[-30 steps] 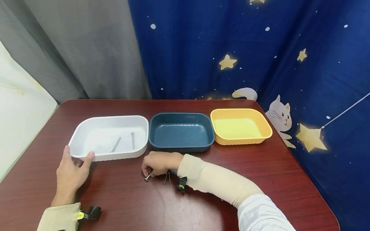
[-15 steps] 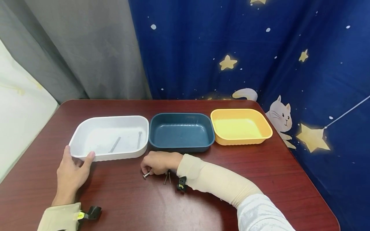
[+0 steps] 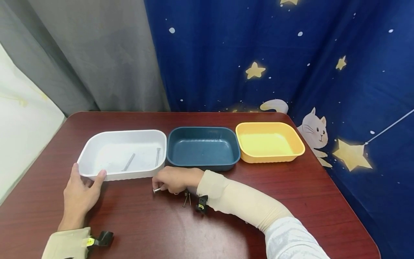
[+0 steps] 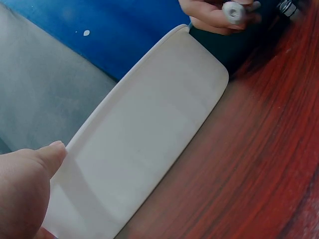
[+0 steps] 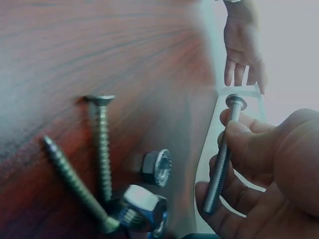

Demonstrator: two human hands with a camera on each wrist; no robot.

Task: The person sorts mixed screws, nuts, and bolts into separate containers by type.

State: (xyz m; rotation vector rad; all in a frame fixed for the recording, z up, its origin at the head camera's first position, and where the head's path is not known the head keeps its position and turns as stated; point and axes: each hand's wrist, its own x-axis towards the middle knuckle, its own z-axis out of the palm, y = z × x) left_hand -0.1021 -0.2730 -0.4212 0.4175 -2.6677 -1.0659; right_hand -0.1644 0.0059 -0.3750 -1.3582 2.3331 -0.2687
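Observation:
My left hand (image 3: 81, 196) holds the near left corner of a white plastic bin (image 3: 106, 144), thumb at the near rim and fingers along the left side. Two bolts, one slanted (image 3: 129, 162) and one near the right wall (image 3: 157, 157), lie inside. Just in front of the bin's near right corner, my right hand (image 3: 173, 179) pinches a round-headed bolt (image 5: 223, 159) between thumb and fingers, its threaded end against the palm side. Under that wrist, two brassy screws (image 5: 103, 154) lie with a hex nut (image 5: 157, 168) and other shiny hex hardware (image 5: 142, 209).
A dark teal bin (image 3: 203, 167) stands right beside the white one, and a yellow bin (image 3: 271, 158) follows at the far right. All three line the back of the reddish wooden table (image 3: 139, 223). Curtains (image 3: 226, 54) hang behind its far edge.
My right hand has shifted left and slightly away from me with the bolt, closer to the white bin. The right-hand bolt in that bin has slid toward its right wall. My left hand stays put.

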